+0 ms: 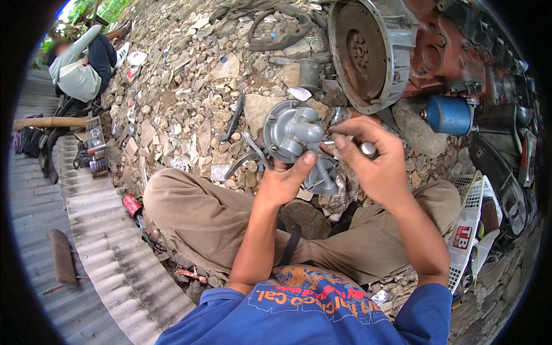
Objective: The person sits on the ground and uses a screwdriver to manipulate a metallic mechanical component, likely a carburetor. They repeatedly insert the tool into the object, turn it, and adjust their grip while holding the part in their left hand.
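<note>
My left hand (283, 183) is closed around the lower side of a grey metal pump (285, 131), held up over my crossed legs. The pump has a round flanged body with screws along its rim and rounded bosses on its face. My thumb presses on its near side. In my right hand (380, 172), at the pump's right side, is a screwdriver (369, 150); its rounded end shows between the fingers, and a thin bright shaft points left at the pump. Whether its tip touches the pump, I cannot tell. A dark curved metal piece (234, 119) lies on the stones to the left.
A reddish engine block with a large round housing (376, 57) and a blue cylindrical filter (449, 114) stands at the far right. A white plastic basket (467, 221) is by my right knee. Corrugated sheets (109, 230) lie left. Another person (80, 69) sits at the far left.
</note>
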